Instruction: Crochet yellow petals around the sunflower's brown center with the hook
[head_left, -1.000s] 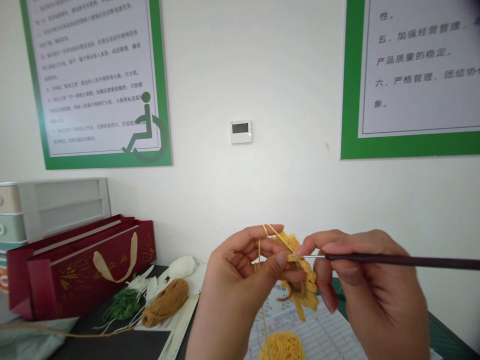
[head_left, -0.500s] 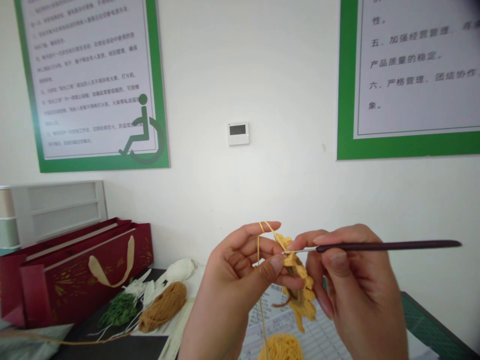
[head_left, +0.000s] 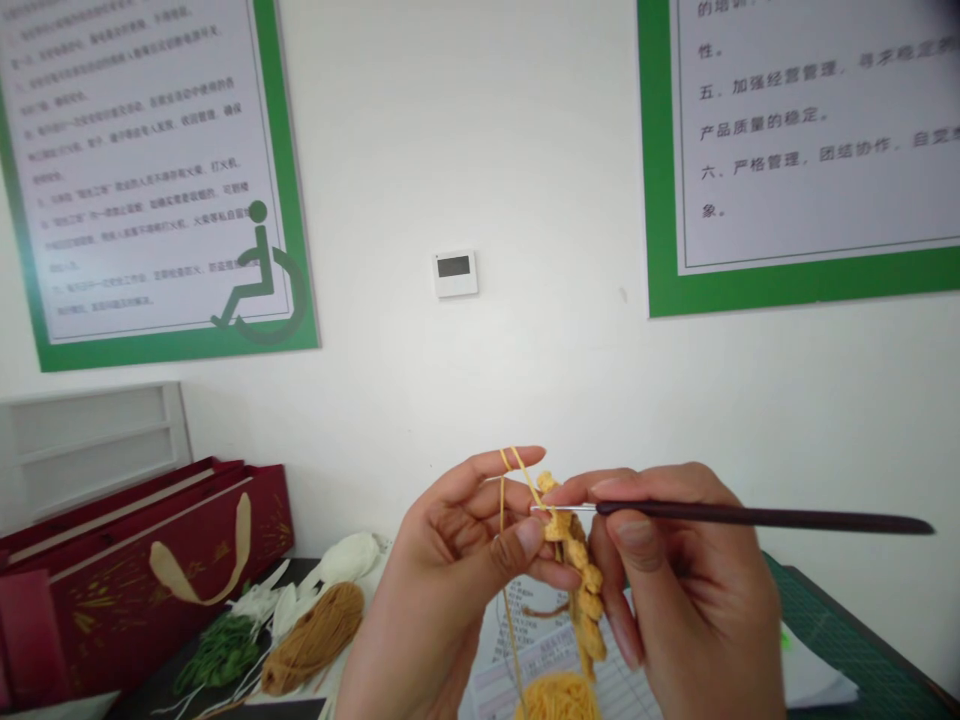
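Note:
My right hand (head_left: 690, 590) pinches a crochet hook (head_left: 750, 515) with a long dark handle and a thin metal shaft. Its tip sits in the top of a golden-yellow crocheted piece (head_left: 583, 590), which my left hand (head_left: 450, 570) grips between thumb and fingers. The piece hangs down as a narrow, twisted strip, partly hidden behind my fingers. A yellow yarn strand (head_left: 504, 500) loops over my left index finger and runs down to a yellow yarn ball (head_left: 559, 700) at the bottom edge, below my hands.
On the table at left lie a brown yarn skein (head_left: 313, 640), green strands (head_left: 219, 652) and white material (head_left: 341, 560). A red gift bag (head_left: 150, 590) stands beyond them. A printed sheet (head_left: 540, 670) lies under my hands, and a green cutting mat (head_left: 847, 650) lies at right.
The crocheted piece has turned and now looks like a narrow strip. The hook tip has shifted left with my hands, and the view has swung so the wall posters sit further left.

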